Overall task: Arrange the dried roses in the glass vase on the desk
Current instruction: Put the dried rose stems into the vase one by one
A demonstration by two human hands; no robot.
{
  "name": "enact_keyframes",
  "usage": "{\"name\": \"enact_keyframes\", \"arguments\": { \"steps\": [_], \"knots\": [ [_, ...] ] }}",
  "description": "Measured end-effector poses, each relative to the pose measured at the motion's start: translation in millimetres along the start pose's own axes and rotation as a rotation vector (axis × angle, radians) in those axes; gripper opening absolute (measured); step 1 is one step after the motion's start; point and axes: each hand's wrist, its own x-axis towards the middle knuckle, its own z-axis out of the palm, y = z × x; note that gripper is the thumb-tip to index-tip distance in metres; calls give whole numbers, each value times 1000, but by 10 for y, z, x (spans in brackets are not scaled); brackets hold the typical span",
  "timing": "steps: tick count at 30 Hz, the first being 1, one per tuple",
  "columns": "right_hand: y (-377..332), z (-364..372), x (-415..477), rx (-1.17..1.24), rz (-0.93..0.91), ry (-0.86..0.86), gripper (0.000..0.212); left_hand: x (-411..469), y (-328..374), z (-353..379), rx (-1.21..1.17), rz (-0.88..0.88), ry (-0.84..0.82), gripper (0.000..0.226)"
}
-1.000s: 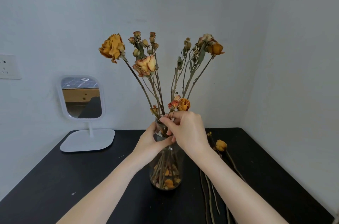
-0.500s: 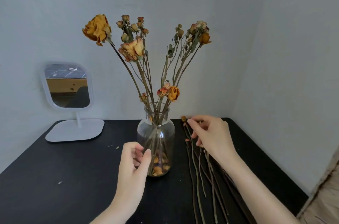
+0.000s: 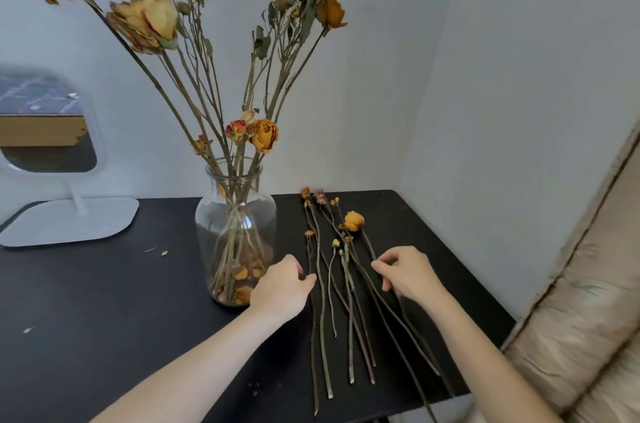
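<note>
Standing at centre-left of the table [image 3: 104, 301], item one: glass vase [image 3: 235, 235], upright, holding many dried stems that fan toward 11 and 1 o'clock, with fallen petals at its bottom.

Item two: loose dried roses [image 3: 346, 284], lying flat just beside the vase at its 3 o'clock, stems roughly parallel, heads toward 12; the largest orange bloom [image 3: 354, 220] lies at the far end.

Item three: left hand [image 3: 282, 287], loosely curled, fingertips at the leftmost stem; whether it grips is not clear.

Item four: right hand [image 3: 407, 272], thumb and forefinger pinched at a stem on the right of the row, apparently closing on it.

Handling note: brittle stock. Lift one stem near its middle, keep the head clear of its neighbours, feed it butt-first into the neck.

Item five: white stand mirror [image 3: 52, 159], at 9 o'clock, well apart.
</note>
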Motion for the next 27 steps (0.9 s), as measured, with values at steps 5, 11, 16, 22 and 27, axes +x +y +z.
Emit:
{"name": "enact_keyframes", "arguments": {
  "steps": [5,11,16,22,27],
  "knots": [
    [50,55,68,-62,21,-89,12,100,138,149,156,-68,-21,17],
    [38,115,145,-121,24,-114,19,115,155,180,119,-103,-13,33],
    [0,159,178,-119,37,-95,25,-4,135,120,54,-32,38,21],
    [-28,199,211,-119,63,-72,17,-220,82,-34,-46,96,129,11],
    [-53,153,193,-75,40,-6,13,-358,60,-268,-117,235,256,11]
  ]
}}
